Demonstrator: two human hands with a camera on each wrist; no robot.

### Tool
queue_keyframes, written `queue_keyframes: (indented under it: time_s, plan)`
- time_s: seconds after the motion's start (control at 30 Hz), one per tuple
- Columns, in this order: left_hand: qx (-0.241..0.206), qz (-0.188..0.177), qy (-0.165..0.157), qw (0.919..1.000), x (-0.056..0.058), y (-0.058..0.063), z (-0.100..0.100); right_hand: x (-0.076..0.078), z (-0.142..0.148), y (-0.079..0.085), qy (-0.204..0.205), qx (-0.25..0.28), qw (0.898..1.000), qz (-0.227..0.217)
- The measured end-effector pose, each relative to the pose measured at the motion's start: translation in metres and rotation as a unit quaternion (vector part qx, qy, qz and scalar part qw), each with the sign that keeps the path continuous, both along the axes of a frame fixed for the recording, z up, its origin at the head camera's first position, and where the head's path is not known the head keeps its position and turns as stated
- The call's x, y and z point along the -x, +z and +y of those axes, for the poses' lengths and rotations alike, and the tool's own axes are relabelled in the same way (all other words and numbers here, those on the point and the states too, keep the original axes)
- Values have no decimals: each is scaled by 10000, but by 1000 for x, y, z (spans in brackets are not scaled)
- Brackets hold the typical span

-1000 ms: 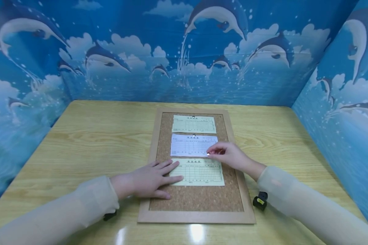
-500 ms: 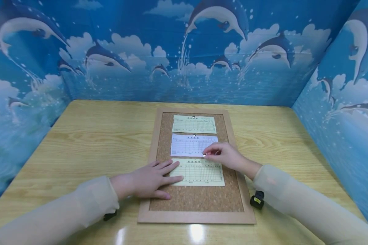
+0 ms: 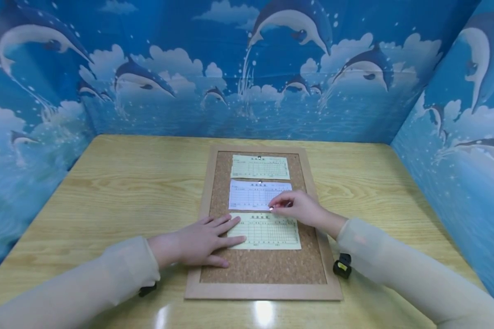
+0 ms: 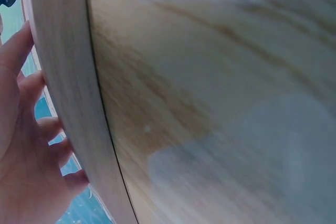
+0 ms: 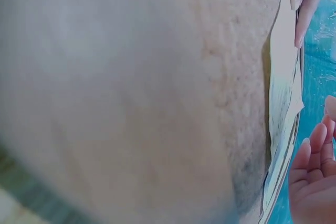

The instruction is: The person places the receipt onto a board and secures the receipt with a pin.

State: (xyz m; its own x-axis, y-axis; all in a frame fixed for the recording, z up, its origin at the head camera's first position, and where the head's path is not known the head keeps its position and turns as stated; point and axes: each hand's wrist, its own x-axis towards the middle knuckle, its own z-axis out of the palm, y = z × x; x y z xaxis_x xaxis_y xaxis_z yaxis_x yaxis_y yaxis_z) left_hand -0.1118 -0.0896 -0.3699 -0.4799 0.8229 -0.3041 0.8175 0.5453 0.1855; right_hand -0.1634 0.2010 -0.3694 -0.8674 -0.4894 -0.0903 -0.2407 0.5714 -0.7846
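A wood-framed cork board [image 3: 263, 270] lies on the table with three printed paper slips in a column. The top slip [image 3: 253, 169] is pale green, the middle slip [image 3: 247, 195] whitish lilac, the bottom slip [image 3: 267, 235] pale yellow-green. Shiny tacks sit at the upper edges of the top two. My left hand [image 3: 206, 241] rests with fingers spread on the board and the bottom slip's left edge. Between thumb and fingertips, my right hand [image 3: 300, 209] pinches a small shiny thumbtack [image 3: 271, 208], near the gap between the middle and bottom slips.
The wood-grain table [image 3: 136, 183] surrounds the board. Blue dolphin-print cloth [image 3: 230, 109] stands behind it and along both sides. A black wrist camera [image 3: 342, 267] hangs under the right sleeve, near the board's right edge.
My right hand has shifted slightly left across the slips, carrying the thumbtack from the middle slip's lower right toward its centre. The left hand and the slips have stayed in place.
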Motion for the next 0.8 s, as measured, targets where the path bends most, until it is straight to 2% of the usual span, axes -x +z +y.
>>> queue_keyframes:
  time_s: [0.37,0.8]
  plan:
    - [0,3,41,10000,-1,0,0,3,-9,2,181,-77,9998,-89]
    - [-13,-48,29,10000,-1,3,1,13,-20,0,353,-471,9963,-632]
